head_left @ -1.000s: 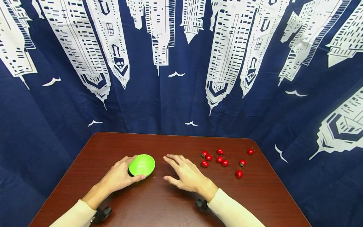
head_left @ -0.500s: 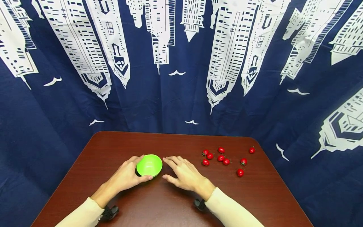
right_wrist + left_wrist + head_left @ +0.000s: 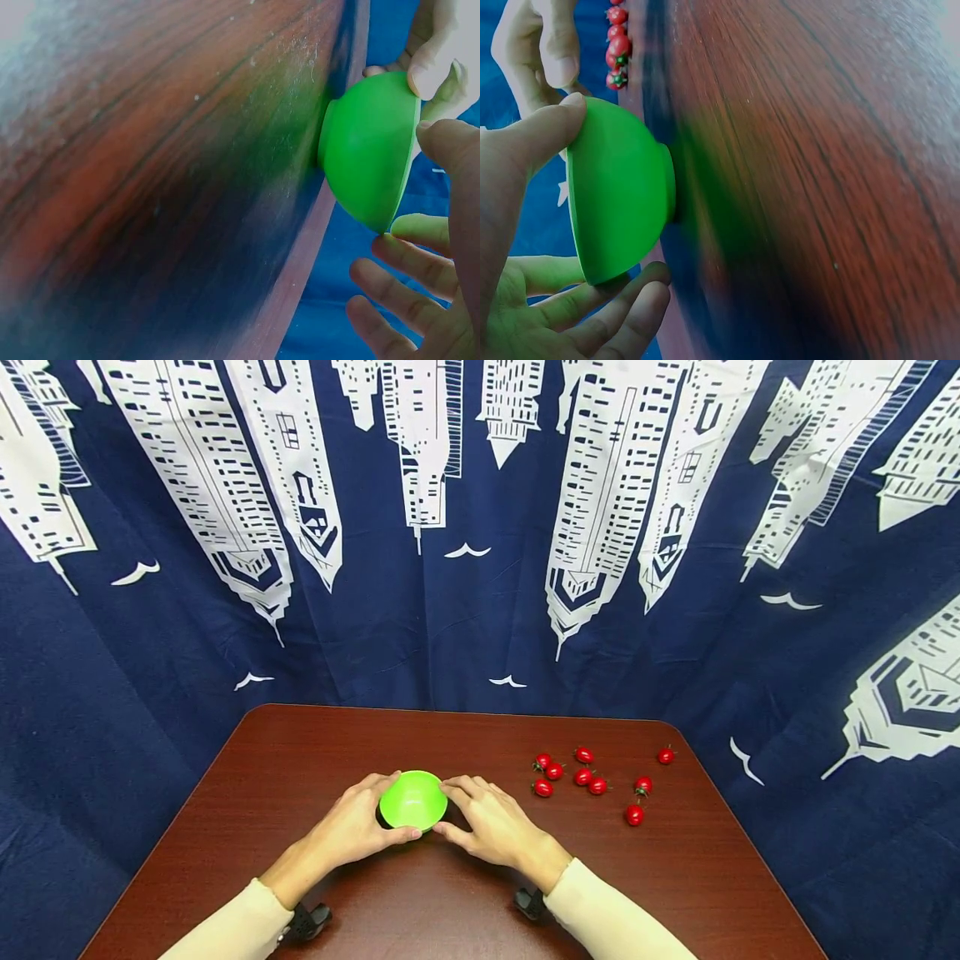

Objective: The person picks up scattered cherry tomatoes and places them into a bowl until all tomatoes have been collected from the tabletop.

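Step in hand: bowl placement, mid-desk, near front edge. Left hand grips bowl, thumb and fingers curled round rim. Right hand touches opposite rim with fingertips, fingers relaxed, not clasping. Bowl upright on foot, looks empty. Next move, by judgement: steady bowl, free right hand. Tomatoes scattered well right of bowl, apart from both hands. Curtain behind desk. Nothing stands between bowl and tomatoes.

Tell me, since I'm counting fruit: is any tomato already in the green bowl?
No: the bowl shows only bare green inside, and the tomatoes all lie on the table to its right.
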`<state>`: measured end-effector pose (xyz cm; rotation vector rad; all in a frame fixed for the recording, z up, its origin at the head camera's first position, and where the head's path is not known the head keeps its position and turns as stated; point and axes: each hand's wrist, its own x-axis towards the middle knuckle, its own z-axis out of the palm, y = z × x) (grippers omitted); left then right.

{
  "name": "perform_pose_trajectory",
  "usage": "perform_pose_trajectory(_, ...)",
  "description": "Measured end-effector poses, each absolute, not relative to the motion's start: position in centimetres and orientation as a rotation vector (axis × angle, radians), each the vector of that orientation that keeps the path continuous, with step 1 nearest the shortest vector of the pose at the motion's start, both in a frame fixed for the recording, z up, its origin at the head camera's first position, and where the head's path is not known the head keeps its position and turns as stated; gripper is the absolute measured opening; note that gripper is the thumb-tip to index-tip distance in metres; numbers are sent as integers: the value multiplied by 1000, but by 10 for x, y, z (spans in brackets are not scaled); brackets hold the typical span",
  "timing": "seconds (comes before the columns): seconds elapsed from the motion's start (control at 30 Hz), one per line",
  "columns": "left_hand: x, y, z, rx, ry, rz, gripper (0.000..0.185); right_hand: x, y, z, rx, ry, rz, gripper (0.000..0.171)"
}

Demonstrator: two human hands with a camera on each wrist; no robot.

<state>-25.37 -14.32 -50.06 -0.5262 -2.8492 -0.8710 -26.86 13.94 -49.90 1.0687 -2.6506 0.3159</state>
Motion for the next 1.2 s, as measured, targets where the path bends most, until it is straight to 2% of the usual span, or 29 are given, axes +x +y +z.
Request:
perform_pose_trajectory(0.7, -255, -123, -504, -558, -2825, -975, 113, -269, 153, -500, 1034, -2589, 332, 60)
perform_pose_trajectory(1.2, -259, -94, -502, -655, -2797, -991, 110, -264, 184, -498, 1002, -2595, 387, 59)
